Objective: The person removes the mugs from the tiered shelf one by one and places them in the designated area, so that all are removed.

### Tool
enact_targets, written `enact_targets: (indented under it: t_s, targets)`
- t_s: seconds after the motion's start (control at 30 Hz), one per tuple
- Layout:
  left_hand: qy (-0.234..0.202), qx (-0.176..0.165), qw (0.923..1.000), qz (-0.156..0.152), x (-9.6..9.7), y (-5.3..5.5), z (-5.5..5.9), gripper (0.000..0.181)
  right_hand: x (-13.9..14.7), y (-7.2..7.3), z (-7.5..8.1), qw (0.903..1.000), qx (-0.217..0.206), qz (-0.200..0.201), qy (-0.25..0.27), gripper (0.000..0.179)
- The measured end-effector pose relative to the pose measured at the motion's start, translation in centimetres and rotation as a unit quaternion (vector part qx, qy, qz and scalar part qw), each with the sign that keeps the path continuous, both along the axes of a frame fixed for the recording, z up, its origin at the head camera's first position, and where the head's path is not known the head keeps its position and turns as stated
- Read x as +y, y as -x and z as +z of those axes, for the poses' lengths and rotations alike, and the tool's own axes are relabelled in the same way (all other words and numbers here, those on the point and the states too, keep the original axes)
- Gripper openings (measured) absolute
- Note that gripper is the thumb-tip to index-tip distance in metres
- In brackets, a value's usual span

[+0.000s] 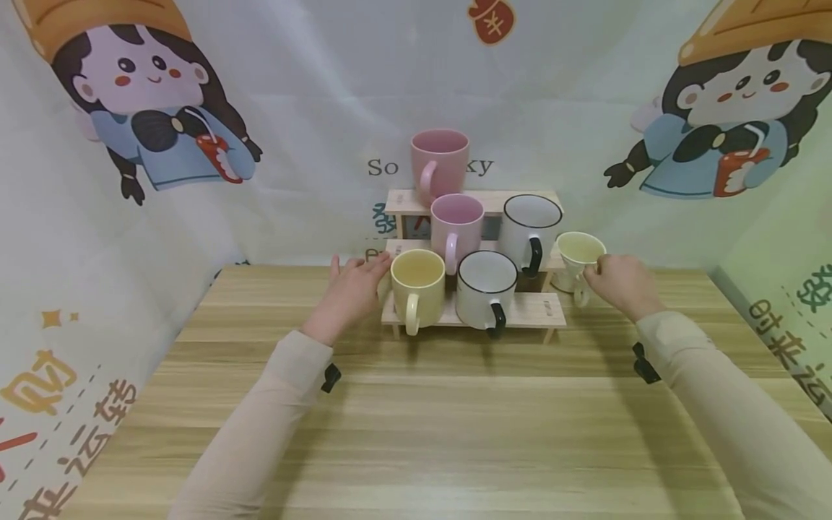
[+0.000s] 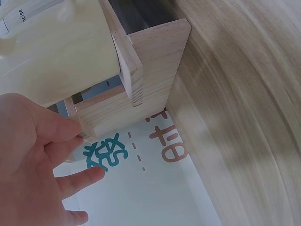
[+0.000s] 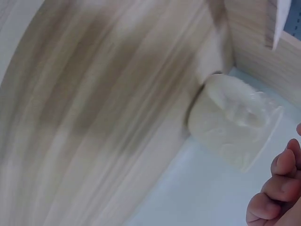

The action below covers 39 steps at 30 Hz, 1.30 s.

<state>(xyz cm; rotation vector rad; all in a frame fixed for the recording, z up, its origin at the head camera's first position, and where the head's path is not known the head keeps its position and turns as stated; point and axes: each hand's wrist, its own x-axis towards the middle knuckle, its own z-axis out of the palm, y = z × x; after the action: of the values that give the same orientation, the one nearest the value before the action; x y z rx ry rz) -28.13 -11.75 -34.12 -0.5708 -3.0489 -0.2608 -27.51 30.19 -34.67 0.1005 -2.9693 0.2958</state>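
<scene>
My left hand (image 1: 351, 296) is at the left end of a three-tier wooden rack (image 1: 536, 310). In the left wrist view, thumb and forefinger pinch the end of one of its boards (image 2: 101, 113), the other fingers spread. A yellow mug (image 1: 425, 307) stands beside that hand on the lowest tier. Off the rack's right end, a pale cream cup (image 1: 570, 271) with a raised pattern stands upright on the table. My right hand (image 1: 625, 285) is just right of its rim, overlapping it in the head view. Its curled fingers (image 3: 282, 186) appear apart from the cup in the right wrist view.
A white mug with a black rim (image 1: 477, 303) shares the lowest tier. On the middle tier stand a lilac mug (image 1: 464, 238) and another white mug (image 1: 516, 238); a pink mug (image 1: 448, 162) tops the rack. Printed cloth (image 1: 312, 144) hangs behind the wooden table (image 1: 455, 433).
</scene>
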Motion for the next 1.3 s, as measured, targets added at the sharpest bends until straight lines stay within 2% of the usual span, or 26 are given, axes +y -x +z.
enact_targets:
  t_s: [0.13, 0.4, 0.9, 1.07, 1.17, 1.3]
  targets:
    - [0.005, -0.001, 1.0, -0.002, 0.0, -0.1, 0.1, 0.063, -0.4, 0.0, 0.9, 0.9999, -0.016, -0.001, 0.004, 0.038]
    - [0.01, 0.004, 0.9999, -0.006, 0.0, 0.0, 0.1, 0.062, -0.4, 0.1, 3.5, 0.9966, -0.076, 0.006, 0.03, 0.037]
    - [0.011, -0.005, 0.9999, -0.002, 0.0, 0.1, 0.4, 0.064, -1.7, 0.4, 8.3, 0.9961, -0.079, -0.003, 0.039, 0.039]
    - [0.009, -0.001, 1.0, -0.001, -0.2, 0.4, 0.7, 0.064, -2.8, 0.7, 9.9, 0.997, -0.061, 0.0, 0.047, 0.04]
    - [0.009, -0.001, 1.0, -0.002, -0.2, 0.4, 0.7, 0.062, -3.4, 0.7, 10.5, 0.9977, -0.049, -0.001, 0.047, 0.041]
    - [0.008, -0.009, 0.9999, -0.005, -0.2, 0.3, 0.3, 0.061, -4.2, 0.8, 11.1, 0.9976, -0.058, -0.001, 0.038, 0.042]
